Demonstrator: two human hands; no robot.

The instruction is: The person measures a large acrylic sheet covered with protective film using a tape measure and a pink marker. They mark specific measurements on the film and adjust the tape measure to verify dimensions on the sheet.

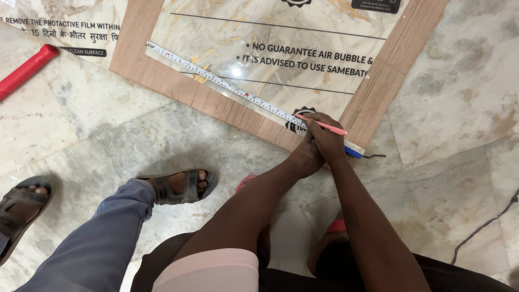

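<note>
Both forearms come up from the bottom of the frame and meet just right of the centre, over the near edge of a marble slab (259, 48) with a wooden border. Right hand (330, 141) is closed around a pink pencil (323, 125), the tip pointing left at the tape measure (216, 81). Left hand (305, 158) lies under and against the right one, pressed down near the tape; I cannot tell if it grips something or only steadies. From the upper left of the frame the tape runs diagonally across the slab down to its white and blue case (354, 150), just right of the hands.

To mark well, I think the tape must stay flat and tight, and the pencil tip must touch exactly beside the wanted line on the tape.

Another person's leg in grey trousers and a dark sandal (181, 186) stand on the floor at lower left, a red handle (27, 69) at far left
</note>
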